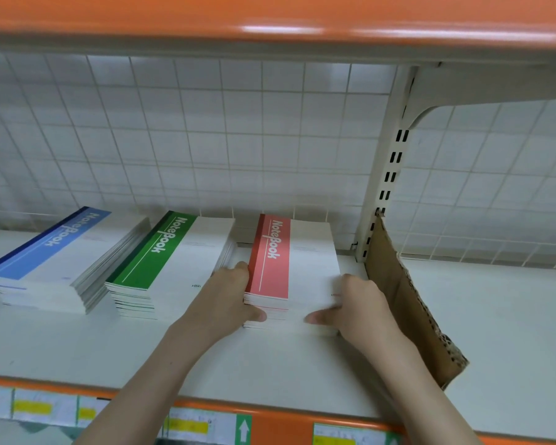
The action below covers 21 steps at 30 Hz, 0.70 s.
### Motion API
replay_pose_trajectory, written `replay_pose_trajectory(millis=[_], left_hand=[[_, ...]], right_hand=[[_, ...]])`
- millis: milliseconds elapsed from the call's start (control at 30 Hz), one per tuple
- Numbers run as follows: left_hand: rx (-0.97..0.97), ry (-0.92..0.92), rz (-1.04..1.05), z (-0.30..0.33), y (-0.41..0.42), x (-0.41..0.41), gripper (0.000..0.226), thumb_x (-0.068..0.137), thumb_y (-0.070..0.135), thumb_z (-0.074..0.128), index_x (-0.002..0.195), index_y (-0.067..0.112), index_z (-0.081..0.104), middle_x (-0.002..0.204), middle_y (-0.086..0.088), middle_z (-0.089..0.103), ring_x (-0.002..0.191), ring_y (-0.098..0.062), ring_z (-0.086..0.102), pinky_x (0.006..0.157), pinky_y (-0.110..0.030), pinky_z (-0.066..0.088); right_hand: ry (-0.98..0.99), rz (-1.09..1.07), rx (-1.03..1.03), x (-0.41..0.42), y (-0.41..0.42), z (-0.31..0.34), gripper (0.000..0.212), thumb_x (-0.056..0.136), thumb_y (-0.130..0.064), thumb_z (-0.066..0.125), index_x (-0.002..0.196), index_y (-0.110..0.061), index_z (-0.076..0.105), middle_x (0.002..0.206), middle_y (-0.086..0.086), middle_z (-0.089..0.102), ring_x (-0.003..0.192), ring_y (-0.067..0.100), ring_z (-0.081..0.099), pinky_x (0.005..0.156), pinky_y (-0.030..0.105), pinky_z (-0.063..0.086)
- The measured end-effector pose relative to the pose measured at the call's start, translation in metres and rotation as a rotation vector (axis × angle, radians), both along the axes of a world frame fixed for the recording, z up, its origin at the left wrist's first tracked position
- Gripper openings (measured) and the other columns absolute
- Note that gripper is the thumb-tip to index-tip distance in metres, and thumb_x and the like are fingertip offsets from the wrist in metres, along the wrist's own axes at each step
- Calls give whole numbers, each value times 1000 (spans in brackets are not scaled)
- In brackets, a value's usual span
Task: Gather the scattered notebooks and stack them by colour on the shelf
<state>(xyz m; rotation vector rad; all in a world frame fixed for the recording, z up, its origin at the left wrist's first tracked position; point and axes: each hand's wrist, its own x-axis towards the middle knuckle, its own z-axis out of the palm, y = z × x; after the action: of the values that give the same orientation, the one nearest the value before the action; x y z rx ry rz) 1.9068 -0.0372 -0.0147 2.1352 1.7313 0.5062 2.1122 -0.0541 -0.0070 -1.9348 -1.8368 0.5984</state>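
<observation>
Three stacks of notebooks lie on the white shelf [270, 358]: a blue stack [55, 252] at the left, a green stack [170, 261] in the middle and a red stack [299, 261] at the right. My left hand [228, 300] grips the red stack's left side, thumb across its front edge. My right hand [357, 306] grips the stack's right front corner, thumb along the front edge. The fingers of both hands are hidden behind the stack's sides.
A brown cardboard divider [408, 303] stands just right of the red stack, against the shelf upright [385, 175]. A wire grid [206, 130] backs the shelf. An orange upper shelf [270, 17] hangs overhead. Price labels [187, 425] line the orange front edge.
</observation>
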Motion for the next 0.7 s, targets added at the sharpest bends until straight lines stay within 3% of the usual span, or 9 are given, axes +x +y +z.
replay_pose_trajectory(millis=[100,267,467,600,700], left_hand=[[-29,-53,-7,-2,-2,-3,59,66,26,86,113,17,53,109,4,66,84,-8,58,55,-3,37],[-67,-143,23,-10,-2,-7,46,63,18,87,103,16,65,101,5,71,77,-3,62,61,-4,44],[-49,-162,3,-13,-3,-6,45,67,15,85,108,14,68,106,1,71,90,-12,66,69,-9,48],[-55,-153,-12,-13,-4,-5,51,70,17,83,117,14,64,114,0,69,100,-15,65,82,-19,52],[-59,-152,-13,-12,-4,-5,51,69,17,83,117,15,64,114,0,69,100,-15,66,83,-21,53]], right_hand=[[32,-10,-31,0,-4,-3,57,64,-38,86,99,-13,50,82,-6,55,77,14,56,61,23,43],[-18,-19,-25,4,-4,-10,46,67,-29,84,85,-13,45,89,1,56,75,14,47,42,13,27],[-38,-25,-16,2,-3,-13,40,69,-24,83,96,-9,58,98,5,62,82,17,53,57,24,33],[-10,-26,10,3,-4,-14,41,69,-26,83,94,-10,55,93,3,60,77,14,49,46,17,29],[-5,-18,-3,2,-5,-13,43,69,-25,82,99,-9,55,96,3,59,79,15,50,51,21,32]])
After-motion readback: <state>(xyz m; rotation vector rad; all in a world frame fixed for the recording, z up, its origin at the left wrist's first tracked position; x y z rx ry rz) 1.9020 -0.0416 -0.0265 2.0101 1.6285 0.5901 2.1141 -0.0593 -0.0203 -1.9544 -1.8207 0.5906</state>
